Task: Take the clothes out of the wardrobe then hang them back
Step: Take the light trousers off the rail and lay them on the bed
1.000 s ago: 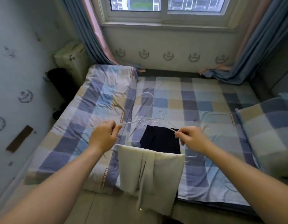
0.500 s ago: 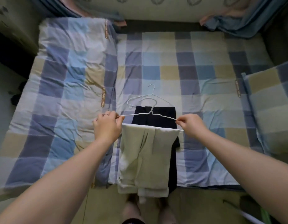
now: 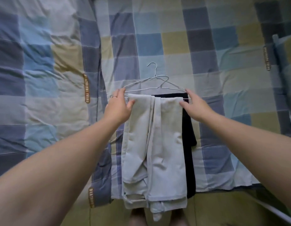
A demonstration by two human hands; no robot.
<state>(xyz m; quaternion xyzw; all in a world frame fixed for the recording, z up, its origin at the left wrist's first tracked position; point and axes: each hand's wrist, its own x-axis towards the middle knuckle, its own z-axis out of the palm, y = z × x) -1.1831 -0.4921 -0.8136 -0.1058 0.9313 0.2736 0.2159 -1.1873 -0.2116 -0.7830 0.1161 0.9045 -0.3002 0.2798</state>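
Pale trousers between the fingers

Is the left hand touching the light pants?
Touching. The head view shows the left hand with its thumb lying flat on the top corner of the light pants, with no gap between them.

Checked blue-and-tan bedding spreads wide, yellowish floor along its near edge.
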